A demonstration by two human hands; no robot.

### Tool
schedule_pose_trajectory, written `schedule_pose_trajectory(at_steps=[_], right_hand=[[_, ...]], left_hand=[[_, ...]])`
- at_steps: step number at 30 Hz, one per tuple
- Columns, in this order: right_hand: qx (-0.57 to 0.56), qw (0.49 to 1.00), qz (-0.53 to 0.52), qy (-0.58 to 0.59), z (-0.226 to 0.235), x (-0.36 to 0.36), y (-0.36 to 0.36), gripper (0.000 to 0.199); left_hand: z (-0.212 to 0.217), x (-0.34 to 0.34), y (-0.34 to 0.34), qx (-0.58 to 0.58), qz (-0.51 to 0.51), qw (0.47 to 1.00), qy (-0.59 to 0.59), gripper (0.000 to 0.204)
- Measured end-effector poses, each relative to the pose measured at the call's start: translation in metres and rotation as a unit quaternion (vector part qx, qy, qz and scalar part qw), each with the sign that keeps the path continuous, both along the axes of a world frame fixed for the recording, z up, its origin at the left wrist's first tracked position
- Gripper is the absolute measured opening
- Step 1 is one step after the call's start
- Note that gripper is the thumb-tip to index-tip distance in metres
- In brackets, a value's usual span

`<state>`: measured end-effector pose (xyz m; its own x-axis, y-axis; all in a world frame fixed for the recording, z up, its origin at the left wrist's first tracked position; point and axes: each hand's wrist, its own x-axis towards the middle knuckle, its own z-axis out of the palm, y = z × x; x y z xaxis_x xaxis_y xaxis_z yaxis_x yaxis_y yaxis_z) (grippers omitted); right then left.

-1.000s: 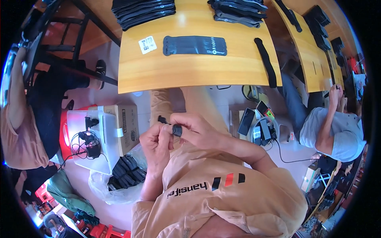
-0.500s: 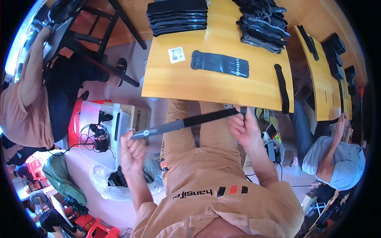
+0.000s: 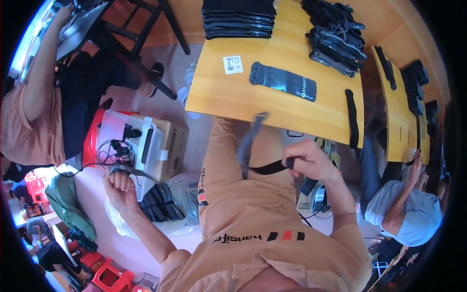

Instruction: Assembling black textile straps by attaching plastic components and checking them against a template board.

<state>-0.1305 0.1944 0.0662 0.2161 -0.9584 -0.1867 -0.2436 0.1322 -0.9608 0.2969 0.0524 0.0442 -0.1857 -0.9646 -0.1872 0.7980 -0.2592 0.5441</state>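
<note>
My left hand [image 3: 120,191] is closed on one end of a thin dark grey strip [image 3: 136,171], whose tail trails off to the right over the plastic box. Well apart from it, my right hand [image 3: 311,159] is closed around the end of a black strap [image 3: 268,169]. The strap sags over my lap, and its grey far part curls upward, blurred, near the table edge. On the wooden table [image 3: 219,97] lie a flat dark grey band [image 3: 283,82] with a row of white marks, a white label card [image 3: 233,64] and another black strap [image 3: 352,119].
Stacked black bands [image 3: 238,22] and a pile of black straps [image 3: 335,41] occupy the table's far side. To my left are a clear plastic box [image 3: 146,160] with cables, a carton [image 3: 174,151] and a bag of black items [image 3: 163,202]. People sit on both sides.
The strap was stretched taut between both hands. My left hand has moved left and down with a thin strip, while the strap in my right hand hangs loose and swings. The view has shifted slightly.
</note>
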Motion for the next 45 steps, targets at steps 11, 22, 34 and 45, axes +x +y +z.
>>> schedule_pose_trajectory(at_steps=[11, 22, 34, 45], right_hand=[[-0.351, 0.887, -0.098, 0.284, 0.033, 0.032, -0.106, 0.012], [-0.569, 0.704, -0.167, 0.390, 0.000, 0.030, -0.185, 0.030], [-0.411, 0.803, -0.032, 0.432, -0.086, 0.039, -0.144, 0.034], [0.074, 0.974, -0.063, -0.204, -0.050, 0.122, -0.060, 0.022]], left_hand=[[0.005, -0.004, 0.020, 0.003, 0.061, 0.996, -0.059, 0.033], [0.000, -0.006, 0.028, 0.009, 0.054, 0.997, -0.045, 0.034], [-0.006, -0.026, 0.029, -0.005, 0.021, 0.996, -0.081, 0.032], [0.002, -0.111, 0.048, -0.121, -0.052, 0.933, -0.334, 0.031]])
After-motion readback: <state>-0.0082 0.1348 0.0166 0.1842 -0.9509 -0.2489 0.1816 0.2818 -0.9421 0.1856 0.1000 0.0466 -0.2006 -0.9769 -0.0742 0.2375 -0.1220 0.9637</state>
